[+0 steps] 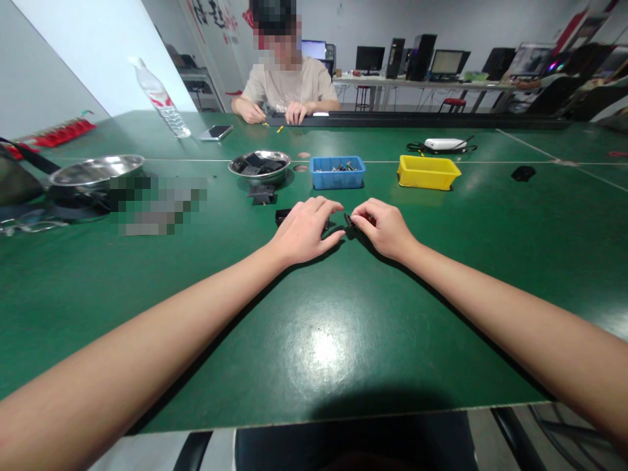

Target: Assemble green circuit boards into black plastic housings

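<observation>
Pinching a small, thin dark piece (348,222) near the centre of the frame, the right hand (385,227) has its thumb and fingertips closed on it, just above the green, glossy worktop (235,340). The left hand (308,226) is open just beside it, thumb and forefinger parted towards that piece, with a gap between. A black, box-like part (281,216) shows from behind the left hand; whether the palm or fingers touch it, I cannot tell.

The step in hand looks like close fingertip handling of the dark piece. The next move, I judge, calls for a steady right pinch and a light left grip, with the piece turned so both hands can reach it.

Above the hands, at upper centre, stand a blue rectangular plastic bin (337,180) with small metal pieces (345,167) and a round, shiny metal bowl (260,178) of black parts (260,163).
</observation>
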Demonstrator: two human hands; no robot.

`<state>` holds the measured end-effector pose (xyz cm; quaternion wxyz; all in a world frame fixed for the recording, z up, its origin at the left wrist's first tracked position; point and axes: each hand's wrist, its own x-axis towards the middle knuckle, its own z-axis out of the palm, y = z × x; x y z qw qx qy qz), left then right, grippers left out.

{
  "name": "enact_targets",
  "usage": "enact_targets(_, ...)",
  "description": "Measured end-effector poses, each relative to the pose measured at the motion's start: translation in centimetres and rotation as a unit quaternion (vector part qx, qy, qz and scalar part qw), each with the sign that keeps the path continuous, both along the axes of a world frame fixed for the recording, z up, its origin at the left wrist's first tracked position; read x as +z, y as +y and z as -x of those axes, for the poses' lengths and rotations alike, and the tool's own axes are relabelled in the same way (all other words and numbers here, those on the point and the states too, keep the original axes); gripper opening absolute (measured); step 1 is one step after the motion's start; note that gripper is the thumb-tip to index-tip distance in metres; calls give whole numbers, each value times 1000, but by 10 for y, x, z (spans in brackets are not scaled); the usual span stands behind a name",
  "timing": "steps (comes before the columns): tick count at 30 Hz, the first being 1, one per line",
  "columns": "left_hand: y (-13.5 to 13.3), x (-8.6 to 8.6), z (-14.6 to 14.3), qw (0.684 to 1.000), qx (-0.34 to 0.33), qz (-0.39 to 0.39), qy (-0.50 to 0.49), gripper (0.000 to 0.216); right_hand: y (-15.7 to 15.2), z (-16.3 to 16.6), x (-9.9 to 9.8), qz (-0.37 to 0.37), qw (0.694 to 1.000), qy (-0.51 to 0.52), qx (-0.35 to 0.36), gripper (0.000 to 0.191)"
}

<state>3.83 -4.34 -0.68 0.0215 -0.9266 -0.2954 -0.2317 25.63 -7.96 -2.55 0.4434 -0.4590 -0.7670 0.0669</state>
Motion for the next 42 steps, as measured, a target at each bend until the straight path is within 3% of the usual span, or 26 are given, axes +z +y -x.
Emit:
enact_targets(9, 1, 0, -1, 996, 35, 49, 68, 35, 1, -3, -3, 10, 988, -155, -1, 16)
enact_targets(15, -4, 7, -4, 994, 62, 39, 86, 36, -1, -2, 1, 2, 988, -154, -17, 21)
enact_targets(19, -8, 9, -5, 985, 152, 7, 76, 40, -1, -4, 2, -17, 989, -111, -99, 24)
enact_targets(24, -10, 7, -3, 959, 265, 24, 95, 49, 1, -5, 1, 53, 983, -109, -135, 41)
enact_targets(29, -11, 10, -4, 953, 267, 56, 133, 44, 2, -3, 2, 116, 972, -136, -151, 37)
enact_targets(34, -12, 12, -5, 952, 261, 54, 147, 41, 3, -5, 0, 132, 957, -146, -215, 24)
enact_targets(37, -12, 12, -5, 952, 260, 52, 151, 40, 4, -8, 0, 134, 955, -122, -237, 28)
enact_targets(42, -11, 11, -4, 953, 262, 53, 146, 44, 2, -7, 2, 93, 982, -84, -140, 52)
